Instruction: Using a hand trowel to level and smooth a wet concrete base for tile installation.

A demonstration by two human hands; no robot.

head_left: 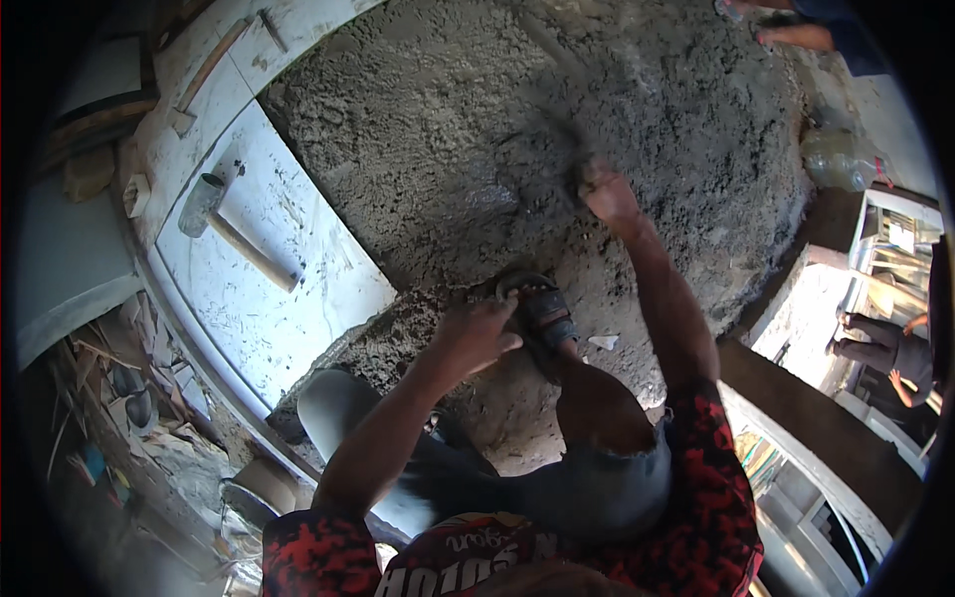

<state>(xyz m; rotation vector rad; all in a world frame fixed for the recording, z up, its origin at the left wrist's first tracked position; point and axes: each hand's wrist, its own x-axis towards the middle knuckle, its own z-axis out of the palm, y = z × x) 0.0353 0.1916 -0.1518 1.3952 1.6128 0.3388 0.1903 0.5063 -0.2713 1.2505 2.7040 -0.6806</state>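
Note:
My right hand (609, 194) is closed round the handle of what looks like a trowel (563, 127), its blade smeared by motion over the wet grey mortar (398, 149). My left hand (482, 333) hangs over my sandalled foot (545, 310), fingers apart and holding nothing. Left of the mortar lies a large white tile (328, 298), spattered with grey. On it rests a mallet (254, 251) with a dark head and a pale wooden handle.
A wooden-handled hammer (211, 75) lies on the tiles at upper left. Beside the mortar's right edge is a clear plastic bottle (841, 159). Another person's limbs (801, 36) show at top right; a person in dark clothes (895, 358) is farther right. Rubble (169, 438) fills the lower left.

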